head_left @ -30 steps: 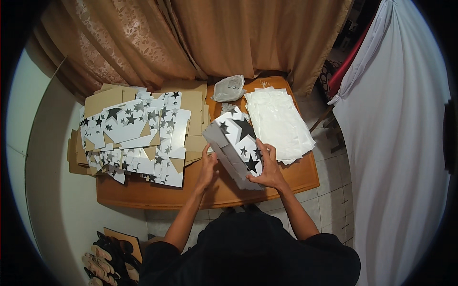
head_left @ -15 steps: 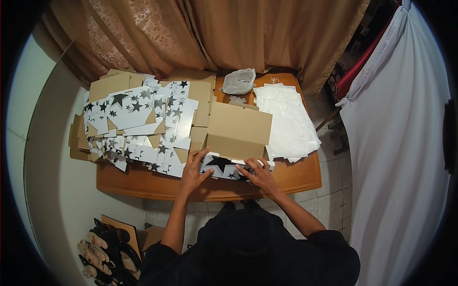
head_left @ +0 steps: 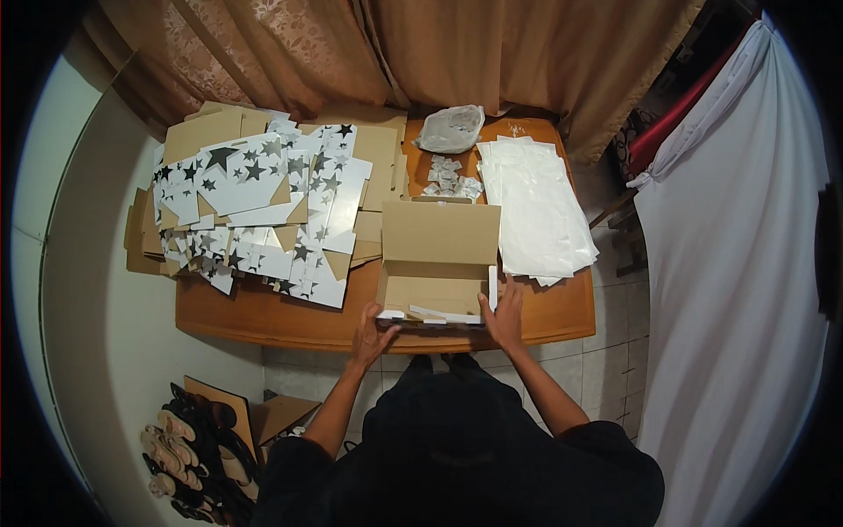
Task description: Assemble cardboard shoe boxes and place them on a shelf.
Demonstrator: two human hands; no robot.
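A cardboard box [head_left: 439, 233], brown inside with white outer edges, stands at the table's front edge with its lid raised toward the back. Its inside shows, with white flaps along the front wall. My left hand [head_left: 371, 338] grips the box's front left corner, thumb toward the front wall. At the opposite side, my right hand [head_left: 505, 318] holds the right wall, thumb over its inner side and fingers outside. Just behind the box lie several small clear packets [head_left: 450, 180].
Flat box blanks with black stars [head_left: 255, 176] are heaped on the left of the wooden table [head_left: 263, 321]. White sheets [head_left: 537, 211] are stacked at the right, and a clear plastic bag [head_left: 450, 129] rests at the back. Shoes [head_left: 189, 448] stand on the floor at lower left.
The box has tipped back so its opening faces up, its starred front turning out of sight. My right hand has moved from the front to the right wall; my left hand stays at the left corner.
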